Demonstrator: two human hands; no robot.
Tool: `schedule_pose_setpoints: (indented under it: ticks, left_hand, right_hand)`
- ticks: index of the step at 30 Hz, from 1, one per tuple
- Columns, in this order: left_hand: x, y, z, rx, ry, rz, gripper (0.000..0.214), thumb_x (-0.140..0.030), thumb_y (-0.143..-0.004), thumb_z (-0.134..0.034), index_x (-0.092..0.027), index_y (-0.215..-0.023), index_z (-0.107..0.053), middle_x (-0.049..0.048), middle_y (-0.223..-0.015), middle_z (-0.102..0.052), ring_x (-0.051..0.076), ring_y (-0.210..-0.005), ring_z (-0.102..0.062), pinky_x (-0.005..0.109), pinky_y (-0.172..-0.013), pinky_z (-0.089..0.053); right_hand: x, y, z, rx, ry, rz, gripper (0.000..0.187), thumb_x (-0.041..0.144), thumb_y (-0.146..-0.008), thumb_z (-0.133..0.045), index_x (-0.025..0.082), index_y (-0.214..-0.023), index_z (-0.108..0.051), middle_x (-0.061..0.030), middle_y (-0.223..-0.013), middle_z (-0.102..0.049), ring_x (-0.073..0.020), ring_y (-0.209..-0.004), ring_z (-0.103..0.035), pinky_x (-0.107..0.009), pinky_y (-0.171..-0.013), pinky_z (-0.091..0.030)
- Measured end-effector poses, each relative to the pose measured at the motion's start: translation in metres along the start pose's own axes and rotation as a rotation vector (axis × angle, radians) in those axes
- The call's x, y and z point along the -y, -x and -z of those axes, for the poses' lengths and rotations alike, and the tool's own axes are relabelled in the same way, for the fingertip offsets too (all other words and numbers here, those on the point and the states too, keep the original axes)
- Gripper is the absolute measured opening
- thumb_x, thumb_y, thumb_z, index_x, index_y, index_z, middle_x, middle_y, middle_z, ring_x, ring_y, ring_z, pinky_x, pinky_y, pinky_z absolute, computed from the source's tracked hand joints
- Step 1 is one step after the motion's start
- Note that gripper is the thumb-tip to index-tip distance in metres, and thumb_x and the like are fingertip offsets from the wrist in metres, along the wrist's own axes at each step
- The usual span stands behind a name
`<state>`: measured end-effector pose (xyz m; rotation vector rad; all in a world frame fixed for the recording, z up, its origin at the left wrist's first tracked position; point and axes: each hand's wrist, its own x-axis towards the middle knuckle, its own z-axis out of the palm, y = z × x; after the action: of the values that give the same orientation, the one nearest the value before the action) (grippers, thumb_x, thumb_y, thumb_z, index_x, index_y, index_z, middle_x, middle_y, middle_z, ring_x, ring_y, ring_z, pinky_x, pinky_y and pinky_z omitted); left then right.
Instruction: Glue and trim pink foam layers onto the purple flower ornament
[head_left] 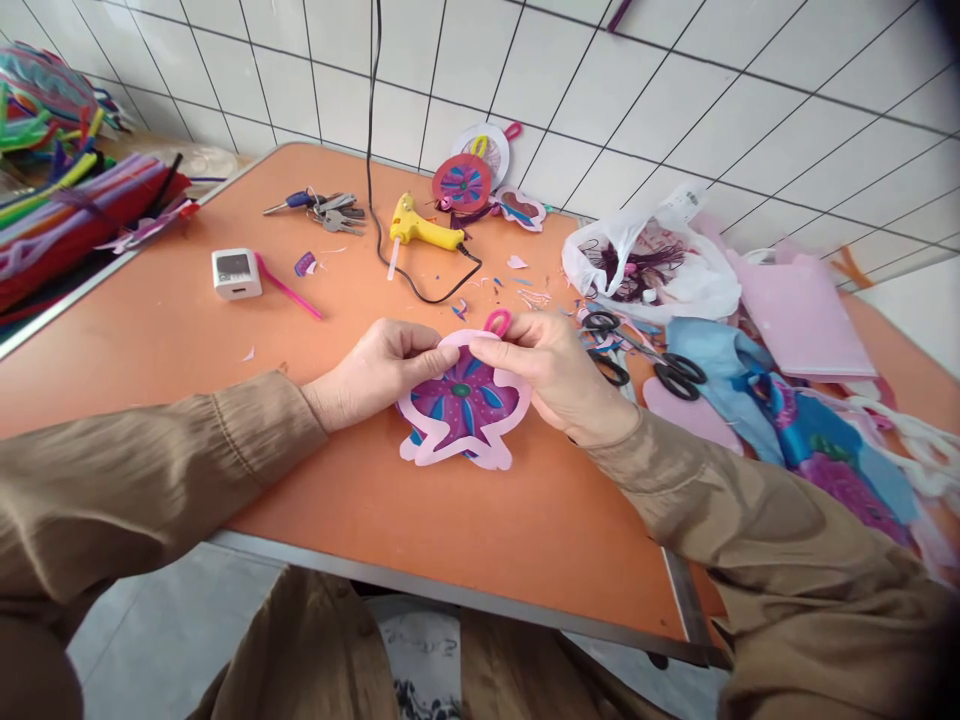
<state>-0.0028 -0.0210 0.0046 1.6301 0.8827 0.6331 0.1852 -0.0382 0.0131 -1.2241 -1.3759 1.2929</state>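
Between my hands is a flower-shaped craft ornament [462,398], a pink cut-out frame over purple fabric with blue petals and a green centre. My left hand [381,368] pinches its upper left edge, thumb on top. On the upper right edge, the thumb of my right hand [551,368] presses down, its fingers behind the piece. A loop of pink pipe cleaner [497,322] sticks up from the top, beside my right fingers. The lower edge of the ornament hangs just over or rests on the orange table [480,520]; I cannot tell which.
A yellow glue gun [424,228] with its cord lies behind my hands, near keys [337,212] and a white charger [236,273]. Scissors [679,375], blue fabric [720,370] and a plastic bag [652,260] crowd the right. Similar ornaments [463,183] lean against the tiled wall. Paper scraps lie scattered.
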Motion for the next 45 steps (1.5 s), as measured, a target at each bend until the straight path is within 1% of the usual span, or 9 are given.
schedule_pose_setpoints:
  ticks: [3, 6, 8, 11, 14, 20, 29, 37, 45]
  left_hand:
    - [0.004, 0.0, 0.001, -0.074, 0.04, -0.036, 0.051, -0.058, -0.086, -0.055, -0.015, -0.059, -0.051, -0.002, -0.054, -0.044, 0.007, -0.048, -0.039, 0.021, -0.044, -0.028]
    - [0.007, 0.0, 0.003, -0.186, 0.108, -0.027, 0.06, -0.068, -0.087, -0.043, -0.015, -0.069, -0.061, 0.0012, -0.057, -0.054, 0.012, -0.051, -0.049, 0.024, -0.046, -0.037]
    - [0.004, 0.0, 0.005, -0.218, 0.051, -0.02, 0.059, -0.069, -0.084, -0.048, -0.013, -0.076, -0.065, 0.003, -0.061, -0.06, 0.013, -0.053, -0.054, 0.024, -0.048, -0.041]
    - [-0.005, 0.002, 0.007, -0.21, -0.104, -0.069, 0.053, -0.06, -0.072, -0.07, -0.011, -0.09, -0.068, 0.0068, -0.078, -0.069, 0.016, -0.064, -0.06, 0.025, -0.055, -0.047]
    - [-0.01, 0.005, 0.007, -0.227, -0.25, -0.132, 0.052, -0.051, -0.064, -0.079, -0.012, -0.098, -0.068, 0.0067, -0.083, -0.071, 0.016, -0.065, -0.061, 0.027, -0.057, -0.05]
    - [-0.008, 0.006, 0.004, -0.263, -0.351, -0.162, 0.028, -0.033, -0.071, -0.072, -0.016, -0.093, -0.072, 0.003, -0.074, -0.069, 0.015, -0.065, -0.063, 0.026, -0.058, -0.052]
    - [-0.016, 0.003, 0.005, -0.285, -0.147, 0.002, 0.028, -0.023, -0.068, -0.072, -0.012, -0.093, -0.073, 0.0005, -0.066, -0.066, 0.013, -0.057, -0.062, 0.022, -0.05, -0.053]
    - [-0.014, 0.001, 0.007, -0.202, -0.013, 0.043, 0.024, -0.026, -0.069, -0.075, -0.012, -0.089, -0.072, 0.0035, -0.068, -0.071, 0.016, -0.058, -0.067, 0.024, -0.051, -0.054]
    - [-0.005, -0.002, 0.014, -0.007, -0.018, 0.013, 0.033, -0.042, -0.076, -0.073, -0.012, -0.091, -0.072, 0.0061, -0.075, -0.073, 0.017, -0.063, -0.067, 0.024, -0.052, -0.049]
  right_hand:
    - [-0.001, -0.001, 0.003, -0.017, -0.027, 0.035, 0.027, 0.037, -0.067, -0.082, 0.02, -0.056, -0.063, 0.0023, -0.057, -0.062, -0.0076, -0.054, -0.057, -0.027, -0.052, -0.045]
    - [-0.001, -0.003, 0.006, -0.033, -0.038, 0.063, 0.026, 0.034, -0.068, -0.081, 0.02, -0.056, -0.062, 0.0033, -0.057, -0.064, -0.0075, -0.056, -0.058, -0.028, -0.055, -0.045]
    - [-0.001, -0.004, 0.008, -0.044, -0.045, 0.059, 0.026, 0.034, -0.067, -0.081, 0.02, -0.057, -0.062, 0.0035, -0.059, -0.064, -0.008, -0.057, -0.058, -0.029, -0.056, -0.044]
    - [0.0, -0.004, 0.008, -0.065, -0.054, 0.04, 0.025, 0.032, -0.068, -0.08, 0.019, -0.058, -0.061, 0.003, -0.06, -0.063, -0.0082, -0.058, -0.056, -0.029, -0.058, -0.043]
    - [0.0, -0.004, 0.007, -0.088, -0.051, 0.046, 0.027, 0.029, -0.071, -0.078, 0.018, -0.056, -0.057, 0.0036, -0.059, -0.056, -0.0079, -0.058, -0.051, -0.028, -0.057, -0.041]
    - [-0.002, -0.005, 0.009, -0.069, -0.036, 0.066, 0.031, 0.028, -0.072, -0.077, 0.018, -0.054, -0.053, 0.0043, -0.057, -0.053, -0.0086, -0.058, -0.05, -0.03, -0.058, -0.038]
    - [-0.001, -0.007, 0.01, -0.059, -0.018, 0.114, 0.026, 0.028, -0.07, -0.077, 0.018, -0.052, -0.06, 0.0018, -0.062, -0.067, -0.0087, -0.06, -0.058, -0.029, -0.059, -0.043]
    - [-0.004, -0.005, 0.008, -0.038, -0.177, 0.033, 0.018, 0.025, -0.068, -0.078, 0.015, -0.06, -0.065, 0.0036, -0.059, -0.064, -0.0063, -0.057, -0.055, -0.021, -0.058, -0.044]
    - [-0.002, -0.002, 0.004, -0.026, -0.183, -0.022, 0.019, 0.025, -0.069, -0.076, 0.016, -0.06, -0.063, 0.0029, -0.061, -0.06, -0.0079, -0.059, -0.052, -0.023, -0.059, -0.043]
